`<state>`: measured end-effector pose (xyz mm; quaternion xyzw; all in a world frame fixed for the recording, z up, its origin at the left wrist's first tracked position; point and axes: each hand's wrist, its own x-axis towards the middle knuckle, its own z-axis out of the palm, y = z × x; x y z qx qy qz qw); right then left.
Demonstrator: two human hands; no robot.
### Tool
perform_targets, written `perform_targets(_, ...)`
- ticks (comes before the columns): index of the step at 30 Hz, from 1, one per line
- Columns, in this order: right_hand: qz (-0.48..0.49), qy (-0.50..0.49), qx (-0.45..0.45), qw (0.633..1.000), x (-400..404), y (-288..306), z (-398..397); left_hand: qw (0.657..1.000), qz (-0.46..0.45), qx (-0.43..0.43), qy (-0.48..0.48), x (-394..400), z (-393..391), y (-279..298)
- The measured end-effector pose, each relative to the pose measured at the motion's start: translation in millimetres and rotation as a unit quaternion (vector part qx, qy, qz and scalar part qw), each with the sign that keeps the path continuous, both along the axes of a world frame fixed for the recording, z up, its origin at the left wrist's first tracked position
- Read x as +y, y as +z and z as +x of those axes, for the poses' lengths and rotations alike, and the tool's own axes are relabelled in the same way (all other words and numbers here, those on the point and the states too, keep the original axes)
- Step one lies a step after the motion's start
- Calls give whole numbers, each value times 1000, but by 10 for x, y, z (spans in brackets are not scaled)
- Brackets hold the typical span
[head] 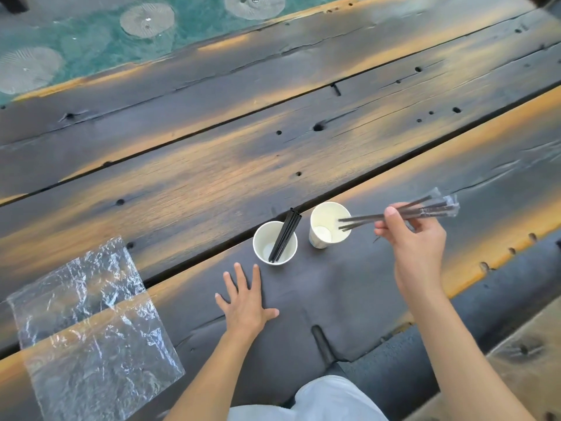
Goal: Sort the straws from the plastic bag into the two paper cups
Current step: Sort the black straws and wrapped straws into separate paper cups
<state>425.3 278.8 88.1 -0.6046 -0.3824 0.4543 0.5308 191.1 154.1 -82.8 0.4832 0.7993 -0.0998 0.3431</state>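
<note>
Two white paper cups stand side by side on the dark wooden table. The left cup (261,253) holds a few bare black straws (285,235) leaning up and to the right. The right cup (321,214) has nothing inside. My right hand (416,235) grips a bundle of black straws in clear wrappers (425,209), held nearly level, their tips over the right cup's mouth. My left hand (246,299) lies flat on the table just in front of the left cup, fingers spread, holding nothing. The clear plastic bag (88,329) lies flat and crumpled at the left.
The table is made of wide dark planks (212,153) with gaps and knot holes. Beyond its far edge is a teal floor (91,41) with round patterns. A light-clothed knee (306,399) shows at the bottom, beside a lower wooden ledge (516,354) at the right.
</note>
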Motion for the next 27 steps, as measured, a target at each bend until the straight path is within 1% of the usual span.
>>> perform_targets(4, -11, 1, -26, 1000, 167, -113, -94, 1000, 2, 18, -14, -26, 0, -78)
perform_targets(12, -122, 89, -99, 984, 387, -543, -263, 1000, -8, 19, -16, -8, -4, -46)
perform_targets(15, -126, 108, -99, 981, 384, -556, -243, 1000, -8, 19, -17, -9, 1, -25)
perform_targets(18, -96, 132, -113, 980, 359, -546, -187, 999, -9, 23, -21, -3, 12, 4)
perform_targets(22, -93, 111, -121, 982, 267, -564, -101, 999, -7, 21, -23, -3, 4, 32)
perform_targets(25, -116, 62, -83, 988, 106, -626, -60, 1000, 4, 14, -18, -27, -13, 34)
perform_targets(27, -143, 28, -59, 987, -66, -714, -85, 999, 41, 1, -11, -84, -49, 31)
